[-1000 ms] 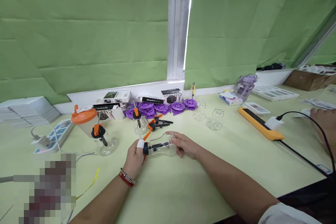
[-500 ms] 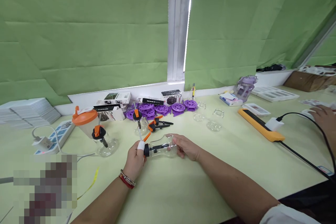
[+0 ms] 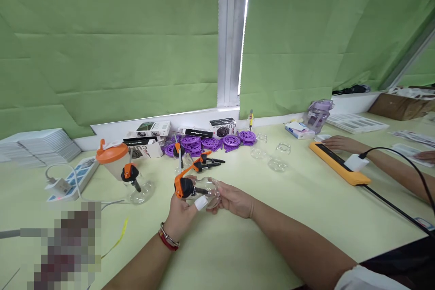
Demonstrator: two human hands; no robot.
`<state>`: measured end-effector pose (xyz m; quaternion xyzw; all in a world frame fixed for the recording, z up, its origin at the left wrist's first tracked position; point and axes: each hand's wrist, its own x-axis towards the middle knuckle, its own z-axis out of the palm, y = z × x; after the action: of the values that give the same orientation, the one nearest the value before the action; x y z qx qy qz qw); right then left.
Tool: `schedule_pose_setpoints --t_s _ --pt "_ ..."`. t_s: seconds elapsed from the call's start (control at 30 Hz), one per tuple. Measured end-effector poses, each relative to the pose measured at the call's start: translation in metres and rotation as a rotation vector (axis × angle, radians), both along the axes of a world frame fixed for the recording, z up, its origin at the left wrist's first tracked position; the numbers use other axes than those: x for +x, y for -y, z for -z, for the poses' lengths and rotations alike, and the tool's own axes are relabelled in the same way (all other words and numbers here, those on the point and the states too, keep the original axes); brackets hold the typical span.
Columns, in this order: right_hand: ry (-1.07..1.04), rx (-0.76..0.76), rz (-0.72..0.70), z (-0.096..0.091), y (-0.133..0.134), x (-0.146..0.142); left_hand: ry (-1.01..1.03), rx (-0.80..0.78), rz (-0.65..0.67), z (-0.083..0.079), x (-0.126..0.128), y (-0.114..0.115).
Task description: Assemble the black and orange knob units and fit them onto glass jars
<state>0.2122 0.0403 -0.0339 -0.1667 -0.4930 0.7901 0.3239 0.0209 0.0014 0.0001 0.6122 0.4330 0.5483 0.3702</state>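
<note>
Both my hands hold a clear glass bottle [image 3: 209,189] fitted with a black and orange cap [image 3: 183,184], raised a little above the pale green table [image 3: 238,244]. My left hand [image 3: 181,210] grips the cap end; a white wrap covers one fingertip. My right hand [image 3: 234,199] cups the bottle's round base. Just behind lie loose orange and black caps [image 3: 205,160].
Two capped bottles [image 3: 136,186] [image 3: 179,156] stand at the left and behind, by an orange-lidded cup [image 3: 112,156] and a power strip [image 3: 73,179]. Purple discs [image 3: 217,141], small boxes and two bare glass bottles [image 3: 277,156] sit farther back. Another person's hand [image 3: 340,143] rests by an orange bar [image 3: 338,165].
I have lifted the bottle off the table and turned it so the cap points up and left. The other person's hand moved left, onto the table by the orange bar.
</note>
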Motion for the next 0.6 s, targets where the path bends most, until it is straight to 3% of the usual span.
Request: schedule_pose_setpoints --t_s 0.07,0.17,0.3,0.43,0.6 --pt "0.020 0.014 0.025 0.002 0.000 0.000 -0.052 0.097 -0.079 -0.003 -0.002 0.000" --pt "0.048 -0.003 0.049 0.004 -0.001 0.001 -0.123 0.203 -0.312 -0.005 -0.016 -0.010" --pt "0.063 -0.029 0.056 0.005 -0.001 0.001 -0.228 0.149 -0.613 -0.004 -0.043 -0.032" --pt "0.067 -0.029 0.054 0.002 -0.001 0.001 -0.333 -0.105 -0.675 -0.005 -0.061 -0.046" --pt "0.069 -0.027 0.055 0.000 0.000 0.000 -0.465 -0.168 -0.676 -0.002 -0.067 -0.060"
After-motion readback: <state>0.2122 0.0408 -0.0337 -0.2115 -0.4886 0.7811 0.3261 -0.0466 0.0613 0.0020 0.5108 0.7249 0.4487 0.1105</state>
